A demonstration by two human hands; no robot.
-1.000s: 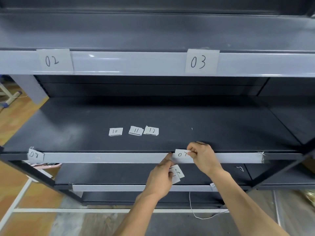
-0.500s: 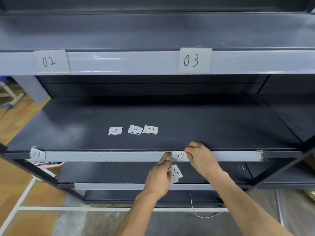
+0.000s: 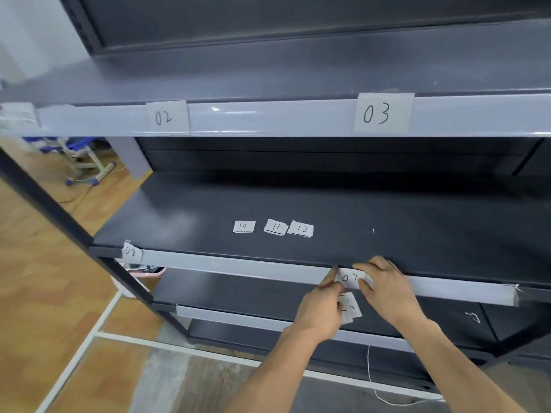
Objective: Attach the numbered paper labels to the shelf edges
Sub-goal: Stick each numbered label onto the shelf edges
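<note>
07 label [image 3: 349, 278]: lying flat against the pale shelf edge [image 3: 238, 265], right of its middle, sitting between the two hands.
Right hand [image 3: 384, 290]: covering the label's right end; its bent index finger is reaching over the top corner while the thumb is pressing the lower right corner, the two nipping the paper against the edge.
Left hand [image 3: 320, 311]: coming from below; its index finger [image 3: 331, 277] is pointing up and touching the label's left border.
Spare labels [image 3: 348, 308]: being gripped by the left hand's other curled fingers, hanging just below the 07 label; their numbers are too blurred to read.
08 label [image 3: 131, 251]: sitting crumpled at the left end of the same shelf edge.
Loose labels: 10 [image 3: 244, 226], 11 [image 3: 275, 227] and 12 [image 3: 301, 228] are lying in a row on the dark shelf board [image 3: 417, 222], behind the hands; 11 and 12 are touching.
Upper shelf edge [image 3: 268, 119]: carrying 02 [image 3: 167, 117] and 03 [image 3: 383, 112], well apart.
</note>
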